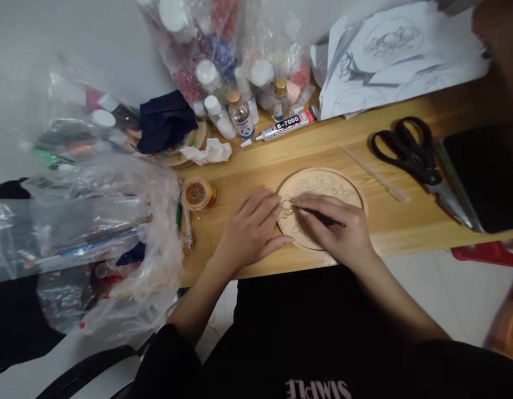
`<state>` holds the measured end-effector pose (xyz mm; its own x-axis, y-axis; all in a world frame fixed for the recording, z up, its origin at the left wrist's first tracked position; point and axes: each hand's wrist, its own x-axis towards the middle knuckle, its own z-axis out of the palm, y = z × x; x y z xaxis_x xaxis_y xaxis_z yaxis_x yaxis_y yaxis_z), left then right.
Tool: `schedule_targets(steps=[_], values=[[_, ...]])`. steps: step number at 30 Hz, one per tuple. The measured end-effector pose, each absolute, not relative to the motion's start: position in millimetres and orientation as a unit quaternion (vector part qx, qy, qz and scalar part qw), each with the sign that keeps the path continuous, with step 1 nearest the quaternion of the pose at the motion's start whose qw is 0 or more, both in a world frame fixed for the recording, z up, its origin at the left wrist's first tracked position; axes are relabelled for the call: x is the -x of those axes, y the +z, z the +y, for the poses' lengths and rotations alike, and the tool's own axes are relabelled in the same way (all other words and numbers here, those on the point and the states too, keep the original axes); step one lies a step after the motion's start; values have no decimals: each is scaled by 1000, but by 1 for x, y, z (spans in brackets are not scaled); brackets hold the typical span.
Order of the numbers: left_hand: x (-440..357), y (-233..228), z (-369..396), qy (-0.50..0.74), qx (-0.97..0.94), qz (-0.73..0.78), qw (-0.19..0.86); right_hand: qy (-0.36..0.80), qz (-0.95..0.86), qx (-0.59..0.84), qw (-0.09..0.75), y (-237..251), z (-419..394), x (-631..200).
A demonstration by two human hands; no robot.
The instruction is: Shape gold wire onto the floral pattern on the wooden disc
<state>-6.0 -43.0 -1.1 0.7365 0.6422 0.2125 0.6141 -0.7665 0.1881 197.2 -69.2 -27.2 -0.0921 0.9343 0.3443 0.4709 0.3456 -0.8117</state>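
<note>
A round pale wooden disc (323,185) with a drawn line pattern lies on the table in front of me. Gold wire (286,213) forms small loops near its left side. My right hand (339,221) rests over the disc, its fingers pinched round a slim black pen-like tool (329,219); the fingers cover the tip, so its exact kind does not show. My left hand (252,224) lies flat with fingers stretched, fingertips at the disc's left edge beside the gold wire. A spool of gold wire (198,194) stands to the left of that hand.
Black-handled scissors (418,149), a dark phone-like slab (485,177) and a thin pale stick (375,173) lie right. Behind are a glue tube (287,126), small bottles (241,116) and sketch sheets (381,66). Plastic bags (148,183) crowd the left.
</note>
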Motion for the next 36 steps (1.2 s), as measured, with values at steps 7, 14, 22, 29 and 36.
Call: schedule_targets(steps=[7,14,22,29,36], values=[[9,-9,-42,85,-948,290,101,280,-688,515,427,-24,-71,-200],[12,-12,-38,65,-953,277,106,293,-684,522,417,-20,-71,-200],[12,-11,-40,60,-949,291,108,312,-660,539,420,-18,-71,-200],[12,-12,-39,67,-940,301,148,310,-659,545,415,-17,-69,-199],[12,-11,-40,69,-936,308,156,285,-694,520,409,-20,-70,-200]])
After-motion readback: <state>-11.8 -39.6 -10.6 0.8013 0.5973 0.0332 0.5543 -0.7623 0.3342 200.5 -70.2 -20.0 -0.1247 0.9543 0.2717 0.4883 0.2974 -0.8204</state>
